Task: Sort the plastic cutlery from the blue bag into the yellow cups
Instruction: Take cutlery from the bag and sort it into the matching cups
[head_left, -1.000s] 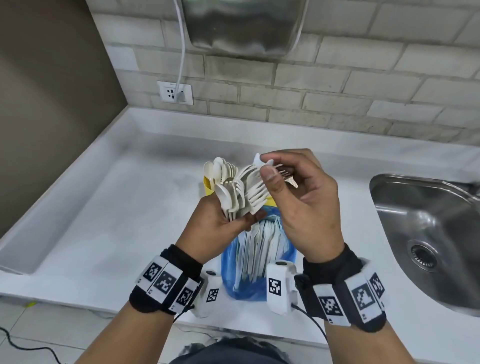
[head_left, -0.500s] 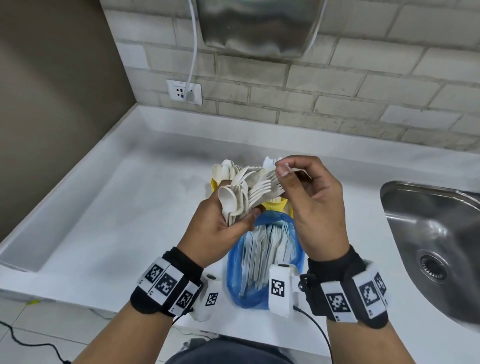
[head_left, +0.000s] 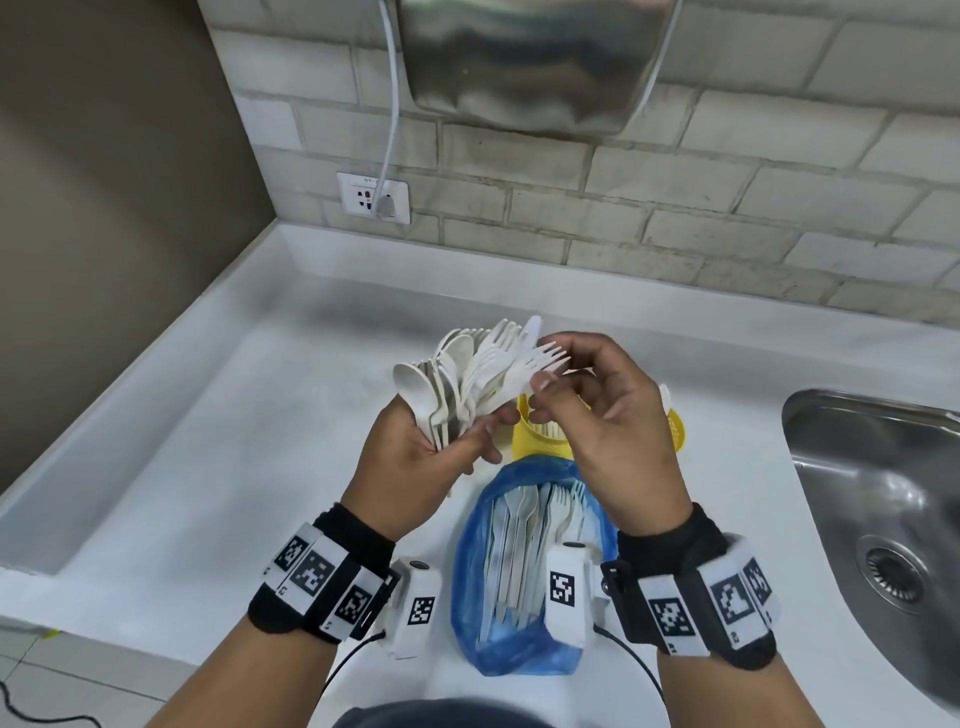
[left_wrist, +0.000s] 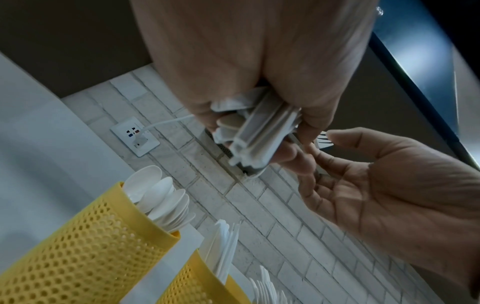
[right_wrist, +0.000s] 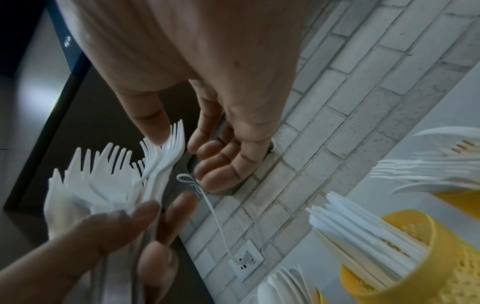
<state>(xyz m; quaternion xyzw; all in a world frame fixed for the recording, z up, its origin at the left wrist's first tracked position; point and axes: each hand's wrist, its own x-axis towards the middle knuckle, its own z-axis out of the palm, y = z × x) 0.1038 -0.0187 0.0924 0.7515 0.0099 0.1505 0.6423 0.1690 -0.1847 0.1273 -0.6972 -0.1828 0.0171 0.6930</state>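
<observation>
Head view: evenly bright, soft diffuse light, faint grey shading along the countertop back edge.
Glare: dull sheen on the steel dispenser and sink.
Distortion: wide-angle bending at edges.
Wrist views: dimmer, the palms near the lens blurred; light perhaps from overhead, source not visible.

White cutlery, perforated yellow cups, blue bag

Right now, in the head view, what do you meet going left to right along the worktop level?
Left hand gripping a bunch of cutlery → blue bag → right hand pinching a fork → steel sink.
</observation>
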